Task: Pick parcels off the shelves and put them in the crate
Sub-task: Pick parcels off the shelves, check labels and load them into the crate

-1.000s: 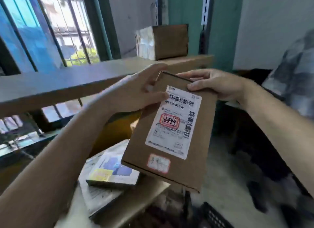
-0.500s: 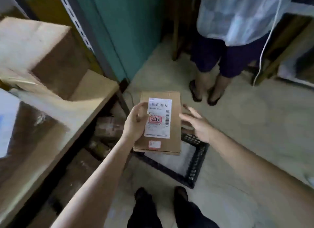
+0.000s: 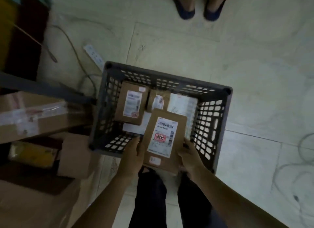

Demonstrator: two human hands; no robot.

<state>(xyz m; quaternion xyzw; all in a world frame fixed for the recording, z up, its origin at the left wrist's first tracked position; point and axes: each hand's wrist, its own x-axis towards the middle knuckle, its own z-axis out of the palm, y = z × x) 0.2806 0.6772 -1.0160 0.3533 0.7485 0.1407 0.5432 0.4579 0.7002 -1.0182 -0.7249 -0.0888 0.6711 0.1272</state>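
Brown parcel (image 3: 164, 139) between left hand (image 3: 131, 157) and right hand (image 3: 189, 157), over crate (image 3: 219, 119)

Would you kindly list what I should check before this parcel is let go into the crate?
1. Left hand and right hand both grip the parcel: ok.
2. Label faces up: ok.
3. Parcel fully inside the crate rim: not ok, near end overlaps it.
4. Free spot beneath it: cannot tell, hidden.
5. Bystander's feet apart from crate: ok.
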